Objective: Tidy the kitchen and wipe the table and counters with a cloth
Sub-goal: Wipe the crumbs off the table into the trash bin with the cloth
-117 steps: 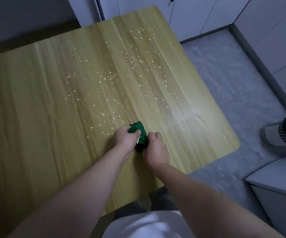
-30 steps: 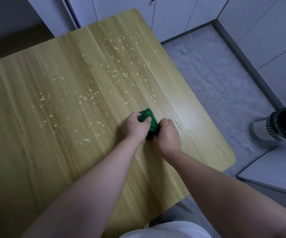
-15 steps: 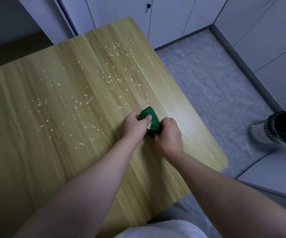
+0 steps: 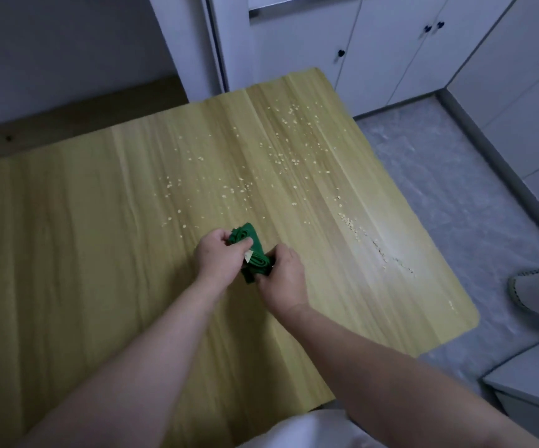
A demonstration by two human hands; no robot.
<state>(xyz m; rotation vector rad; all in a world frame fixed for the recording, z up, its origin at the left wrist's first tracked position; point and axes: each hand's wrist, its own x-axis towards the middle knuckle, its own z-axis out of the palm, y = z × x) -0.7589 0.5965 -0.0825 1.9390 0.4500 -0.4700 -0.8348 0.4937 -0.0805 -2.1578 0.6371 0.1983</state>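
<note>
- cloth (image 4: 251, 250): dark green, in both hands
- table (image 4: 99, 221): yellow-green wood grain, under the hands
- crumbs (image 4: 281, 160): pale yellow specks, beyond the hands
- cabinets (image 4: 374, 50): white, dark knobs

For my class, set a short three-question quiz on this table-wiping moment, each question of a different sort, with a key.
1. True or false: the green cloth is spread flat over the crumbs.
2. Multiple choice: where do most crumbs lie? A) beyond the hands, on the far and right parts of the wooden table; B) on the near edge by the person; C) on the floor only.
3. Fill in: the cloth is gripped by the left hand and the ______ hand.

Key: 1 false, it is bunched and folded between both hands; 2 A; 3 right.
</note>
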